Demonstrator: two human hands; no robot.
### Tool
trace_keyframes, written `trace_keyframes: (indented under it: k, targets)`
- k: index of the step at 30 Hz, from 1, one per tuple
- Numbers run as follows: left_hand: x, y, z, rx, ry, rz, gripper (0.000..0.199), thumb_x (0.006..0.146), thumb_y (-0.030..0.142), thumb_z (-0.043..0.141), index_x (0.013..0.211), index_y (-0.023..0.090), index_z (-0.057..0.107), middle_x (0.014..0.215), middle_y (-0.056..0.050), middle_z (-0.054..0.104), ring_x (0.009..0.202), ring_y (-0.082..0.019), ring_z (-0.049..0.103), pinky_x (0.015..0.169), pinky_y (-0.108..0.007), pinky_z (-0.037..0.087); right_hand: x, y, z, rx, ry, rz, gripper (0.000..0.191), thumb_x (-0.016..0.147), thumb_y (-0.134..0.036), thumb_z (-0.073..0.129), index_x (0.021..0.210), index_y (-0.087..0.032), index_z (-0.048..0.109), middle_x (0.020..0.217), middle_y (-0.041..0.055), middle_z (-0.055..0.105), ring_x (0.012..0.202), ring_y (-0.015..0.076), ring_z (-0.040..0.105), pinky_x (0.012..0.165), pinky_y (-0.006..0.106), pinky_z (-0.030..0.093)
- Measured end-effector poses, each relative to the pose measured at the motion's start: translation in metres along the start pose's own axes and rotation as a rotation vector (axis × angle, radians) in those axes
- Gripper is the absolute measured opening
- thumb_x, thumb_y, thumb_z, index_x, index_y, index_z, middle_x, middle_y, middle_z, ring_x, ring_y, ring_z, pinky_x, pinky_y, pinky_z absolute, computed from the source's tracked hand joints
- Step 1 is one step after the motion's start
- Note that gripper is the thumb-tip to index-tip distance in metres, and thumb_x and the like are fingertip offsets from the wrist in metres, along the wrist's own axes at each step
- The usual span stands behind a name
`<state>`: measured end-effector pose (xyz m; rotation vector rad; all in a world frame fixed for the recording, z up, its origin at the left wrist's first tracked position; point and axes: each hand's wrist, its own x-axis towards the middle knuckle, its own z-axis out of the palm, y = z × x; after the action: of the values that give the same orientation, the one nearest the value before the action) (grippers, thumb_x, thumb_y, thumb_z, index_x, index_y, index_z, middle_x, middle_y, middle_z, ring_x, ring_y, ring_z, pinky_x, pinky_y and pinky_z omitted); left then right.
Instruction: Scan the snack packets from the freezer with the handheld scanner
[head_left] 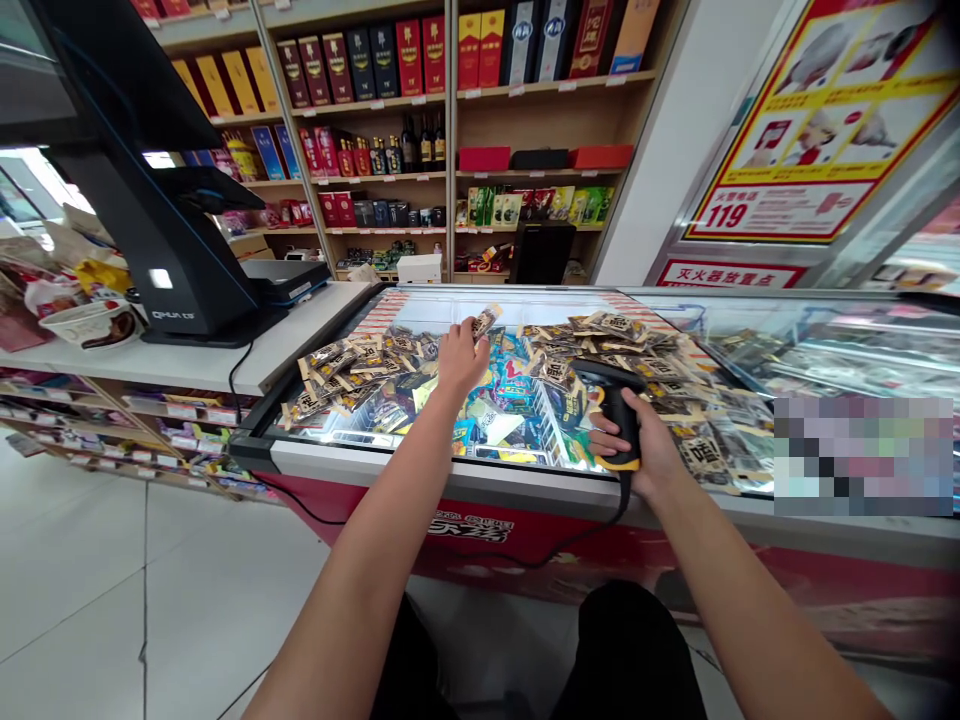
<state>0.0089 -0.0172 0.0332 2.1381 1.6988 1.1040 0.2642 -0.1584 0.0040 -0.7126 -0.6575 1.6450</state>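
My left hand (463, 358) is closed on a small snack packet (486, 321), dark with pale tan ends, held above the glass top of a chest freezer (307, 462). In my right hand (651, 450) is a black and yellow barcode scanner (619, 415), gripped by its handle, with a cable hanging from its base. Similar packets lie heaped on the glass in a left pile (352, 368) and a larger right pile (600, 335). Between the piles, colourful wrapped goods (514, 385) show through the glass.
On the left counter (274, 360) stands a black checkout terminal (169, 250) beside a white bowl (94, 325). Shelves behind the freezer carry boxed bottles (409, 58). The scanner's cable (540, 563) loops across the freezer's red front. A fire-safety poster (817, 130) hangs at right.
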Motion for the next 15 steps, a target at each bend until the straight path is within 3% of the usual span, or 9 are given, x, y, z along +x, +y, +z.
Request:
trace_keyframes:
  k: [5, 9, 12, 15]
  targets:
    - [0.006, -0.01, -0.041, 0.434, 0.079, -0.095, 0.055, 0.106, 0.045, 0.034, 0.156, 0.023, 0.043, 0.15, -0.021, 0.049, 0.14, -0.042, 0.041, 0.112, -0.055, 0.038, 0.003, 0.002, 0.0, 0.053, 0.016, 0.034, 0.036, 0.088, -0.042, 0.079, 0.082, -0.024, 0.048, 0.06, -0.0051, 0.047, 0.038, 0.006, 0.034, 0.037, 0.02, 0.045]
    - [0.031, -0.049, -0.086, 0.627, 0.12, -0.181, 0.05, 0.103, 0.046, 0.041, 0.145, 0.022, 0.056, 0.151, -0.022, 0.05, 0.143, -0.044, 0.037, 0.111, -0.059, 0.037, 0.007, 0.005, 0.002, 0.008, 0.011, 0.023, 0.035, 0.088, -0.045, 0.078, 0.085, -0.023, 0.05, 0.06, -0.0051, 0.047, 0.037, 0.0059, 0.032, 0.036, 0.019, 0.043]
    - [0.055, -0.084, -0.113, 0.736, 0.025, -0.275, 0.049, 0.1, 0.049, 0.048, 0.136, 0.019, 0.065, 0.149, -0.023, 0.054, 0.142, -0.045, 0.04, 0.111, -0.06, 0.038, 0.007, 0.006, 0.003, -0.015, 0.018, 0.01, 0.035, 0.088, -0.046, 0.078, 0.085, -0.023, 0.051, 0.059, -0.0053, 0.047, 0.037, 0.006, 0.033, 0.036, 0.019, 0.043]
    - [0.069, -0.105, -0.125, 0.771, -0.158, -0.357, 0.054, 0.096, 0.052, 0.056, 0.137, 0.02, 0.065, 0.154, -0.023, 0.052, 0.144, -0.046, 0.039, 0.115, -0.063, 0.035, 0.006, 0.006, 0.005, -0.021, 0.032, 0.01, 0.036, 0.086, -0.047, 0.079, 0.086, -0.022, 0.053, 0.058, -0.006, 0.046, 0.037, 0.0056, 0.034, 0.036, 0.019, 0.042]
